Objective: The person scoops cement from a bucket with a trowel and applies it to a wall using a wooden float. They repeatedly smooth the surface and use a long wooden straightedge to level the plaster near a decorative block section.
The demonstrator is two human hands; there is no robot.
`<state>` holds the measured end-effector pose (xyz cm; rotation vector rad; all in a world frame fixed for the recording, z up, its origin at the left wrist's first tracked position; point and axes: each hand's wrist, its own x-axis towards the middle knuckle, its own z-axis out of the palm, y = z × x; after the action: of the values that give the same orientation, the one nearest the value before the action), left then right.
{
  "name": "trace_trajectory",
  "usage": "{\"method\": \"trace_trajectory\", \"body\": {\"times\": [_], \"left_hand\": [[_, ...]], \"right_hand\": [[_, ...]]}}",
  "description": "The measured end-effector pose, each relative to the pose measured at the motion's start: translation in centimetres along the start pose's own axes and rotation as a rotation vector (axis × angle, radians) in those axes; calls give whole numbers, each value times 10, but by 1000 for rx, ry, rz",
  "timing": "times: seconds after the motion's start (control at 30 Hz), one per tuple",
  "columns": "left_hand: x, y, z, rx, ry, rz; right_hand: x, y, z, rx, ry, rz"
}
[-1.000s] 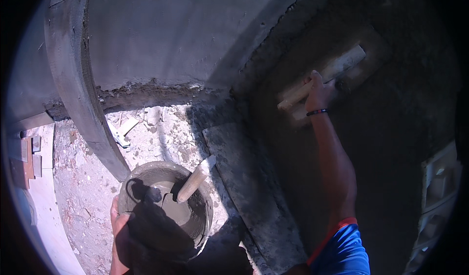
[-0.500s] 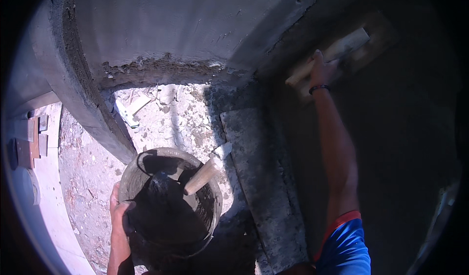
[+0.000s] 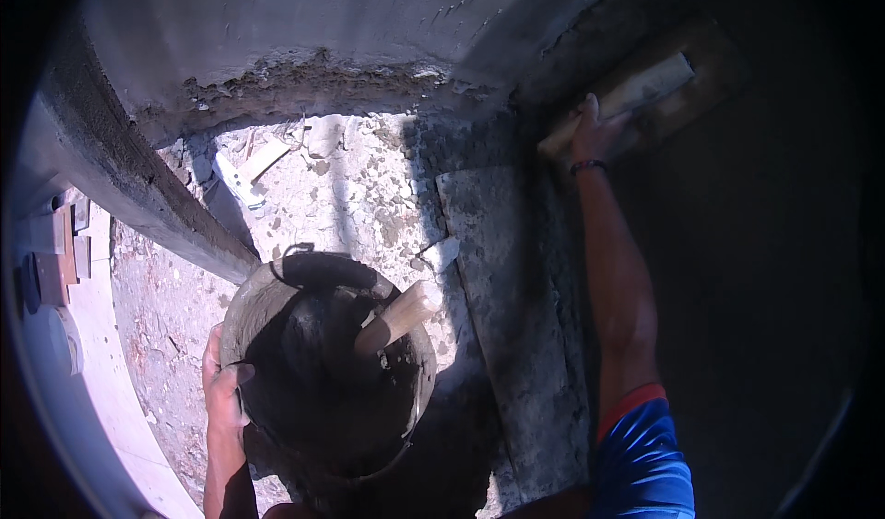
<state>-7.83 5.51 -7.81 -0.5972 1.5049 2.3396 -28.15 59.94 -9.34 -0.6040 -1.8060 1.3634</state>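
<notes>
My left hand (image 3: 224, 385) is closed on the left rim of a round, mortar-smeared bucket (image 3: 241, 321), thumb over the edge and fingers along the outside. Dark wet mortar (image 3: 323, 399) lies inside, much of it in shadow. Out of it, leaning over the right rim, sticks a pale wooden handle (image 3: 399, 316); the rest of that tool is hidden. My right hand (image 3: 601, 136), arm stretched far forward, is wrapped round the long handle of a plastering float (image 3: 656, 81). The float's broad board lies against the dark, shaded wall (image 3: 737, 242) at the right.
Ahead stands a grey plastered wall (image 3: 304, 21) with a rough, broken lower edge. A curved concrete edge (image 3: 157, 178) slants down toward the bucket. Rubble and a white scrap (image 3: 235, 180) litter the sunlit ground. A mortar-stained board (image 3: 502, 288) lies right of the bucket; several tiles (image 3: 69, 252) are at far left.
The view has shifted, so the far wall and ground sit higher. Relative to the wall corner, the float has come slightly nearer to me. My left hand keeps its hold on the bucket.
</notes>
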Motion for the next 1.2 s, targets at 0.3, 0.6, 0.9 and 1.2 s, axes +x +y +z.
{"method": "trace_trajectory", "body": {"times": [0.3,0.6,0.9,1.2], "left_hand": [[-2,3,8,-117,-179,-46],[15,-26,-37,-103,-233,109],[9,-12,-16,-82,-245,61],[3,-1,-1,-4,-83,-10]], "right_hand": [[17,33,-42,-90,60,-121],[-22,-103,-62,321,-44,-75],[-11,-56,-49,71,7,-35],[-32,8,-16,269,148,-29]]}}
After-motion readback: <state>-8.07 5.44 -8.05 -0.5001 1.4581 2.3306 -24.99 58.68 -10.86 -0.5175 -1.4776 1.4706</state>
